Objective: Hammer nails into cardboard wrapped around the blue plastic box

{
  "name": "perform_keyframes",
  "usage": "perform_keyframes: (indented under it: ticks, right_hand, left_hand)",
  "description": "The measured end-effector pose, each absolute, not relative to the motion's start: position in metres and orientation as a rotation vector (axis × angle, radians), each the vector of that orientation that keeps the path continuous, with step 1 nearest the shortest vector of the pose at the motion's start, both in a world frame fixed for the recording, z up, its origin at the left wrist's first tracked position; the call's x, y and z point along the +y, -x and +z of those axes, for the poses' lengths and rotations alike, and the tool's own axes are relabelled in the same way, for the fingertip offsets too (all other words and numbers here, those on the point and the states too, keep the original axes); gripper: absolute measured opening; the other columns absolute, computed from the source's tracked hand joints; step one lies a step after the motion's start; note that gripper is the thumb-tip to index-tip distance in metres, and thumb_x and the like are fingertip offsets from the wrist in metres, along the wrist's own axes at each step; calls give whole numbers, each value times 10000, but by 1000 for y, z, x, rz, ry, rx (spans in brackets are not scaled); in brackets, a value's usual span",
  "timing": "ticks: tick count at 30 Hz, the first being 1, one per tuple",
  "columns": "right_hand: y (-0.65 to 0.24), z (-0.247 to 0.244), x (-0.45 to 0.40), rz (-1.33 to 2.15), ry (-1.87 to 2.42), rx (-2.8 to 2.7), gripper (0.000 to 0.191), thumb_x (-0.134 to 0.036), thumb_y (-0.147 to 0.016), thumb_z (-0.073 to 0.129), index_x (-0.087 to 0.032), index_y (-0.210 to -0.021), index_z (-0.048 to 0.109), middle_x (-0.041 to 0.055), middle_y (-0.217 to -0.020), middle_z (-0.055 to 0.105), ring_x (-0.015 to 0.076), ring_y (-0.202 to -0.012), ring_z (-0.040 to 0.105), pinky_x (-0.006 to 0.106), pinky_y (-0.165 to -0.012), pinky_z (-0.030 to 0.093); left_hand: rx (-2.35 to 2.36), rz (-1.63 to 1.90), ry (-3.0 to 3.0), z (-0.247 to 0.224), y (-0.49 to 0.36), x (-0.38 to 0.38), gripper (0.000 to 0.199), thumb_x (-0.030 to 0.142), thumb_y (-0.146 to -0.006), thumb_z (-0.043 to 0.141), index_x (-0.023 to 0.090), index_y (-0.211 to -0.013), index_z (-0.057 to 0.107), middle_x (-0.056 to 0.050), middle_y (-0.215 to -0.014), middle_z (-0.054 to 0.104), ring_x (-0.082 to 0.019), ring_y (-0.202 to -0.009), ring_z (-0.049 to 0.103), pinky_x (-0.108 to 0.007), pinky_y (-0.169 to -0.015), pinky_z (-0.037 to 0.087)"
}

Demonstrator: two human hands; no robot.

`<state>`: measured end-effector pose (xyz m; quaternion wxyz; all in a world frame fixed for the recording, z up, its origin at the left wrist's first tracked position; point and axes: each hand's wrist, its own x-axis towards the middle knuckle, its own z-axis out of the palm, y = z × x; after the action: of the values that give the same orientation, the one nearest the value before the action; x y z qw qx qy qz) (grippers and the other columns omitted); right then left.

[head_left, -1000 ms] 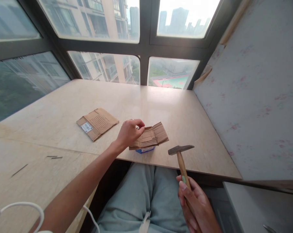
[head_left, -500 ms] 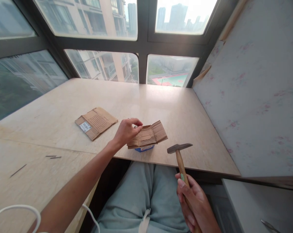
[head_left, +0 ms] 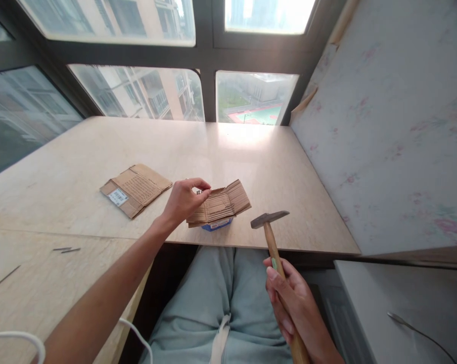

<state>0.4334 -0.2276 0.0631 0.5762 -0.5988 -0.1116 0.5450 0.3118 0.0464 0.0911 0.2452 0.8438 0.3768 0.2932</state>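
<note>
My right hand [head_left: 292,303] is wrapped around the wooden handle of a hammer [head_left: 272,237], its dark metal head raised in front of the table edge. Thumb and forefinger of my left hand [head_left: 186,198] are pinched together at the left part of a folded piece of corrugated cardboard [head_left: 219,205]; anything between the fingertips is too small to make out. Small dark bits show just behind those fingers. Under the cardboard is a blue object [head_left: 216,225], mostly covered, near the front edge of the table.
A flattened cardboard piece with a white label [head_left: 137,187] lies left on the pale tabletop [head_left: 274,172]. Several thin dark metal pieces [head_left: 70,250] are further left. A white cable [head_left: 135,331] hangs by my left arm. Windows stand behind, a papered wall at right.
The view has swung slightly right and down, so everything sits further left in it. Both hands keep their grips, the hammer still held up beside the cardboard.
</note>
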Motion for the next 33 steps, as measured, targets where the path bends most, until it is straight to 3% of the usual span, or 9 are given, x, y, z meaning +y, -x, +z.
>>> perform_keyframes:
  ticks: [18,25,33]
  right_hand:
    - [-439,85,-221,1222,1353,-331,480,-553,-820,649,-222,-1105,451,-99,-572,500,16,-232,278,128,-203,289]
    - [-446,120,-190,1166,1324,-495,386,-506,-851,635,-214,-1055,483,-109,-547,470,3,-246,272,100,-236,271]
    - [-457,121,-148,1297,1247,-774,326,-487,-896,576,-218,-1051,473,-107,-550,477,30,-242,323,122,-214,293]
  left_hand:
    - [1024,823,-2311,87,-308,45,130,264,-784,638,183,-834,726,-12,-808,735,-165,-758,686,-262,-725,525]
    - [1047,866,-2270,82,-305,41,206,241,-797,635,175,-984,691,-28,-831,723,-165,-754,693,-269,-710,566]
    - [1022,919,-2199,73,-300,40,213,248,-793,661,178,-994,678,-33,-863,721,-163,-789,692,-279,-727,594]
